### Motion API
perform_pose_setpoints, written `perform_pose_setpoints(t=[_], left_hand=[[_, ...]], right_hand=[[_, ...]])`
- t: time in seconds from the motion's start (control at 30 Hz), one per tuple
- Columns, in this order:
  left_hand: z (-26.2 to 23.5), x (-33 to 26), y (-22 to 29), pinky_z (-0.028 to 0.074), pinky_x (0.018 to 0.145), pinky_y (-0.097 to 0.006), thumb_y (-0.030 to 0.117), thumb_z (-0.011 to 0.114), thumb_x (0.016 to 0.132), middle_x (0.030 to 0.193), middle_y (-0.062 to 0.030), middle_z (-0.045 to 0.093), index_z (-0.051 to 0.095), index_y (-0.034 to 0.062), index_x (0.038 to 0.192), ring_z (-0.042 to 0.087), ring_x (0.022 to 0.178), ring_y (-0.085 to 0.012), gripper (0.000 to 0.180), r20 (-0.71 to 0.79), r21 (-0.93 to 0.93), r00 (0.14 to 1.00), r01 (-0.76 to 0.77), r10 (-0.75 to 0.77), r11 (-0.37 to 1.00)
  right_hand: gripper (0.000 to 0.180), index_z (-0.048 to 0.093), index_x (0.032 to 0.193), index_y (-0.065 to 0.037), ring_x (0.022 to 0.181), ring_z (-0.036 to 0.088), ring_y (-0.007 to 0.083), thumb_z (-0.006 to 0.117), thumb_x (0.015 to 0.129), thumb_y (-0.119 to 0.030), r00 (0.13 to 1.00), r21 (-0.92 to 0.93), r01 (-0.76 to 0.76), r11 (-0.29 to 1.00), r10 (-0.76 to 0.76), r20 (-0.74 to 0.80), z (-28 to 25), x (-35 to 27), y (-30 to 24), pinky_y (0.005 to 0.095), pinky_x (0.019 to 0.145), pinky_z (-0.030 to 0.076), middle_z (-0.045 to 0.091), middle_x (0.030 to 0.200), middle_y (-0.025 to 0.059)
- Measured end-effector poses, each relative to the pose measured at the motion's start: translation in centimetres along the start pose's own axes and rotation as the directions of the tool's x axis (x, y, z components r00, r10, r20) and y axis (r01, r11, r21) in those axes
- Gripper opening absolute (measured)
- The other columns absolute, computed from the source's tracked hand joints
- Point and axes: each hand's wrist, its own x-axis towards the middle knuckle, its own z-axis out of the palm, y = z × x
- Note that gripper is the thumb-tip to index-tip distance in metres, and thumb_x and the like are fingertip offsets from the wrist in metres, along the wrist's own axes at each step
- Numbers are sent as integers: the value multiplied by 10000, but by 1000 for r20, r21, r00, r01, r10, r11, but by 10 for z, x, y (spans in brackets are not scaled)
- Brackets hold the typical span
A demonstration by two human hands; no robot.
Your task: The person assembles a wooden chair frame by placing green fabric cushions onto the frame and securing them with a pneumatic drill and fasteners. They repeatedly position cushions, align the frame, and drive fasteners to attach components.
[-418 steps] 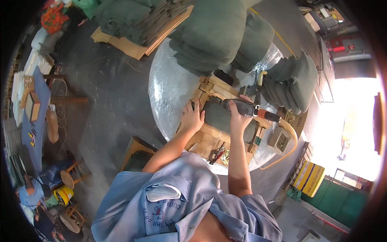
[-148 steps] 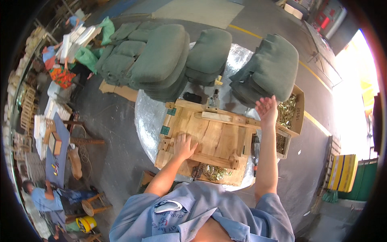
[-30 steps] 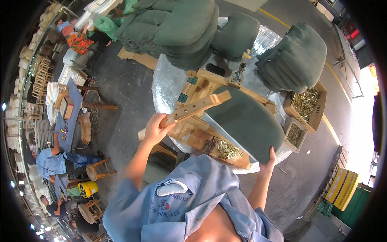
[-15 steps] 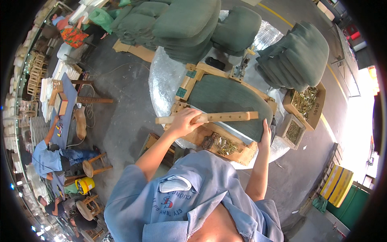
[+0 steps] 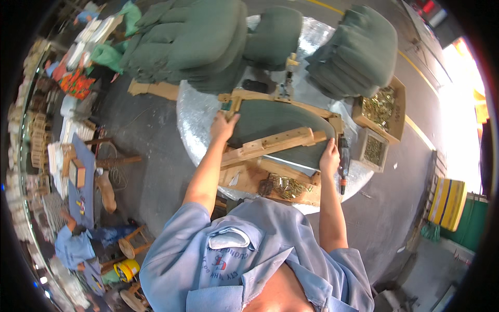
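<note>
A dark green padded panel (image 5: 283, 122) lies inside a wooden jig (image 5: 306, 110) on the round, film-wrapped table. My left hand (image 5: 223, 127) is closed around the wooden piece at the jig's left end; its fingertips are partly hidden. At the panel's right end, my right hand (image 5: 329, 158) grips the edge, fingers pointing away from me. A light wooden bar (image 5: 275, 143) with holes rests slantwise across the panel's near part, with neither hand on it. Nearer me, small brass-coloured metal pieces (image 5: 283, 187) sit in a pile on the jig's wooden base.
Stacks of green padded panels (image 5: 208, 41) stand at the far side, with another stack (image 5: 353, 52) at far right. A carton (image 5: 397, 112) and a smaller box (image 5: 382, 156) hold small metal parts. A black power tool (image 5: 343, 161) lies beside my right hand. People work at left.
My left hand has let go of the wooden bar and moved to the jig's left end. The bar now lies tilted over the panel. My right hand stays at the panel's right edge.
</note>
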Motion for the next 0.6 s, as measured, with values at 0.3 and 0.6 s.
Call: perform_pose_setpoints(t=[0.3,0.6], left_hand=[[-2,12,-5,486,1088,-547,412,617,1072,1362,-299,655,550,-28,1438,617,1278,-494,577,-195,-100,965,-198,176,975],[47,-233,192,398,1231,-521,193,666,1041,1523,-234,553,571,-24,1423,532,1441,-407,449,-64,-471,333,-841,941,265]], right_hand=[[713,829,988,-103,1017,780,410,449,1063,-701,923,-548,235,803,-8,384,-51,41,-17,521,895,609,811,1007,188],[588,733,1113,-117,1102,730,460,480,1079,-647,962,-282,271,921,-264,62,-16,88,40,570,949,570,789,1090,200]])
